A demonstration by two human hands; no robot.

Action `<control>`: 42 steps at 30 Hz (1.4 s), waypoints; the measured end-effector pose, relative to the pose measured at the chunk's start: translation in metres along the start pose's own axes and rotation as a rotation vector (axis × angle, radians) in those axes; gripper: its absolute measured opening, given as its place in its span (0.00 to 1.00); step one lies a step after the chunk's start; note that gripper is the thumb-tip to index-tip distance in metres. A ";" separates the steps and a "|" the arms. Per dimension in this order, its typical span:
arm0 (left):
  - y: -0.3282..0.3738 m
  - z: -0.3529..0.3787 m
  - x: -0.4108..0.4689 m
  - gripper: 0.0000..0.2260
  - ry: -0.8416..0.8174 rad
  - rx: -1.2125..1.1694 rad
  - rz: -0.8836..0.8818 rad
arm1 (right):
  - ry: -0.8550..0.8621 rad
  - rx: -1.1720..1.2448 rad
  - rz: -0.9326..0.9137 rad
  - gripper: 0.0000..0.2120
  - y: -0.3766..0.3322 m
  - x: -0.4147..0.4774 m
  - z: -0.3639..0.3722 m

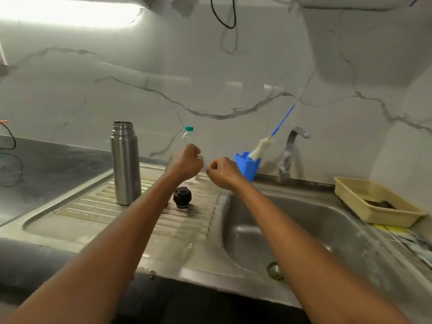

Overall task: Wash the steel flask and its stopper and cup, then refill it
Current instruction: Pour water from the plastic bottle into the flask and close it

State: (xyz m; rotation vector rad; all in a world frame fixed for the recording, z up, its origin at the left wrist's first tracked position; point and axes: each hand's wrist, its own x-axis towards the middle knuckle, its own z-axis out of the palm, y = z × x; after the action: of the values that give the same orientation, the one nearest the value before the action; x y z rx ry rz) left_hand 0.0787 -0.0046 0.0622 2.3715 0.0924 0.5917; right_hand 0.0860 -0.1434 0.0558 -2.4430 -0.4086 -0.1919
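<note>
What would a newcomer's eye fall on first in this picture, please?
The two forearms reaching in, left hand and right hand curled over the drainboard. Left of them the steel flask stands upright and uncapped, its black stopper set beside it; a blue-handled brush leans by the tap.

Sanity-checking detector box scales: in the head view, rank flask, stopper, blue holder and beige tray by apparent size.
1. Tray and flask: similar area, can't rank.
2. Blue holder.
3. Stopper, smallest.
</note>
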 end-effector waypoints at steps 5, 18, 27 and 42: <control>-0.023 0.014 0.068 0.21 0.124 -0.030 -0.055 | -0.012 0.083 -0.045 0.13 0.003 0.083 0.044; -0.045 0.040 0.169 0.21 0.132 -0.120 -0.082 | 0.072 0.433 -0.050 0.33 0.005 0.193 0.110; 0.025 0.007 0.119 0.18 0.128 -0.241 0.136 | 0.243 0.415 -0.102 0.35 0.006 0.136 0.039; 0.132 0.028 -0.020 0.02 -0.230 -0.784 0.031 | 0.319 0.693 0.005 0.23 0.080 -0.045 -0.042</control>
State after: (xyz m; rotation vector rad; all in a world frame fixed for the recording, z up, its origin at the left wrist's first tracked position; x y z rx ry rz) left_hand 0.0618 -0.1267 0.1197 1.6571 -0.2403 0.2835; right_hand 0.0688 -0.2400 0.0319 -1.6974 -0.2661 -0.3634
